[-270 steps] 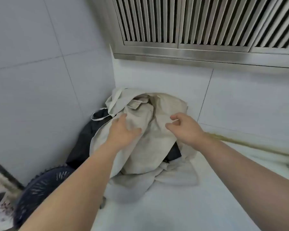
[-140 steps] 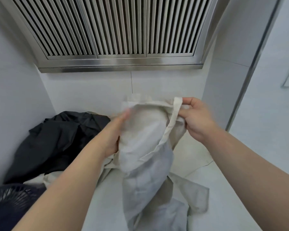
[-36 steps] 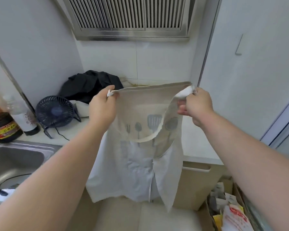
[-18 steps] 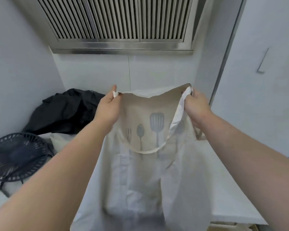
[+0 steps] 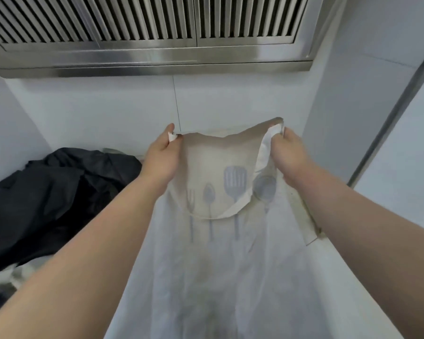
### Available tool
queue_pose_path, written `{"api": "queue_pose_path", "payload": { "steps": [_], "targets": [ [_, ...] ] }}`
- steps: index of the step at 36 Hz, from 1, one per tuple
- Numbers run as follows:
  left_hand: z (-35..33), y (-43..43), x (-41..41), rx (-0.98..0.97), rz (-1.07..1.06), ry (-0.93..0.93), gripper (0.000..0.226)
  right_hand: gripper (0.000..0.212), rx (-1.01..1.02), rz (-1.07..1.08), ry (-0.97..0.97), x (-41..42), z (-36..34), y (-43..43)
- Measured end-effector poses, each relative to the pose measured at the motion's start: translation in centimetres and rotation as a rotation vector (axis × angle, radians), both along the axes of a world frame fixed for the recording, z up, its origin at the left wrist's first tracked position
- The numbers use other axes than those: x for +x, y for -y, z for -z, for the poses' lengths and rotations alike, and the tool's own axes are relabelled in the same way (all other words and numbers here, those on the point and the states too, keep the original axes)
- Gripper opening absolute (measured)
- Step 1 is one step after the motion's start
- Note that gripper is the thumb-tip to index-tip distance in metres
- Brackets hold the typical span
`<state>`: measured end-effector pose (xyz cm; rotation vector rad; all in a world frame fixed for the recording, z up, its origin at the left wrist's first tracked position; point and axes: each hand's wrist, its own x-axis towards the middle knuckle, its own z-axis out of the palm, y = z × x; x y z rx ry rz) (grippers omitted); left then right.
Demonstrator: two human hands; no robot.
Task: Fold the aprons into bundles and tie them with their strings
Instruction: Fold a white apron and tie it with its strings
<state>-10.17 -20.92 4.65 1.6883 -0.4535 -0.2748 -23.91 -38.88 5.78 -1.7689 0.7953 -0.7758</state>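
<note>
Both hands hold the beige apron [image 5: 220, 167] up over the worktop [image 5: 353, 277]: the left hand [image 5: 160, 157] pinches its top left corner, the right hand [image 5: 288, 152] grips its top right corner, fingers curled round the cloth.

Apron [image 5: 218, 265] on counter [image 5: 340, 289], cloth heap [image 5: 59, 192] to its left, vent [image 5: 157, 25] above.
</note>
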Motion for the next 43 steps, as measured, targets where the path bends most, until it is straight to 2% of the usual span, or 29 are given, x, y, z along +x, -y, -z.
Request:
{"api": "queue_pose_path", "payload": {
  "steps": [3,6,7,8,10,12,17,20,22,24,25,26,27,28,29,31,33,35,36,37,38,39,41,43],
  "targets": [
    [2.0,1.8,2.3,0.051,-0.011,-0.028,0.042,0.026,0.032,-0.019,-0.057,2.7,2.0,2.5],
    [4.5,3.1,4.3,0.158,0.026,-0.011,0.015,0.021,0.105,-0.037,-0.138,5.1,4.8,4.6],
    [5.5,3.4,4.9,0.215,0.042,-0.013,0.013,0.029,0.120,-0.034,-0.199,5.6,6.0,5.2],
    [6.5,3.6,5.1,0.268,0.054,-0.020,0.017,0.043,0.139,-0.022,-0.277,6.0,7.3,5.7],
    [8.8,3.5,5.5,0.399,0.072,-0.025,0.041,0.065,0.154,-0.037,-0.412,6.3,9.8,6.0],
    [11.0,3.2,5.4,0.462,0.075,-0.091,0.044,0.072,0.172,-0.082,-0.518,6.5,12.3,5.9],
    [15.4,1.6,5.5,0.571,0.073,-0.095,0.016,0.058,0.073,-0.270,-0.648,6.5,16.1,4.6],
    [17.4,0.8,5.6,0.680,0.078,-0.093,0.006,0.062,0.076,-0.494,-0.709,6.5,17.3,3.1],
    [18.5,0.2,5.6,0.758,0.140,-0.097,0.027,0.070,0.023,-0.645,-0.821,6.6,18.1,2.2],
    [19.6,-0.4,5.9,0.829,0.199,-0.061,0.039,0.071,-0.092,-0.726,-0.979,7.1,18.9,1.7],
    [20.0,-0.5,6.1,0.845,0.204,-0.038,0.042,0.063,-0.143,-0.741,-1.027,7.4,19.3,1.6],
    [20.1,-0.5,6.2,0.857,0.201,-0.012,0.043,0.044,-0.189,-0.733,-1.041,7.8,19.8,1.6],
    [19.8,-0.2,6.1,0.844,0.199,0.006,0.040,0.017,-0.234,-0.711,-1.037,8.2,20.3,1.6],
    [19.3,0.0,6.0,0.828,0.189,0.010,0.035,0.015,-0.267,-0.689,-1.013,8.6,20.5,1.8],
    [19.0,0.4,6.0,0.806,0.175,-0.004,0.031,0.030,-0.284,-0.664,-0.986,9.0,20.7,2.1],
    [19.2,0.9,6.4,0.784,0.156,-0.027,0.041,0.038,-0.235,-0.602,-0.914,10.1,20.3,2.9],
    [19.4,1.4,6.7,0.770,0.162,-0.032,0.048,0.032,-0.199,-0.468,-0.808,11.3,19.0,4.0],
    [19.7,1.9,7.1,0.776,0.175,-0.044,0.048,0.012,-0.166,-0.193,-0.562,12.7,17.3,5.8],
    [19.8,2.0,7.2,0.783,0.178,-0.044,0.047,0.020,-0.129,-0.075,-0.398,13.3,16.4,6.8],
    [19.9,2.2,7.3,0.786,0.178,-0.035,0.046,0.045,-0.066,-0.026,-0.267,13.8,15.4,7.6],
    [20.0,2.4,7.4,0.790,0.176,-0.023,0.046,0.070,-0.003,-0.027,-0.203,14.1,14.4,8.2],
    [20.0,2.5,7.3,0.797,0.177,-0.015,0.046,0.085,0.019,-0.051,-0.227,14.3,13.7,8.7],
    [20.2,2.7,7.3,0.816,0.183,0.008,0.048,0.091,0.003,-0.100,-0.389,14.1,13.3,9.0],
    [20.3,2.7,7.1,0.825,0.175,0.014,0.052,0.078,-0.019,-0.095,-0.464,13.5,13.7,8.8]
  ]
}}
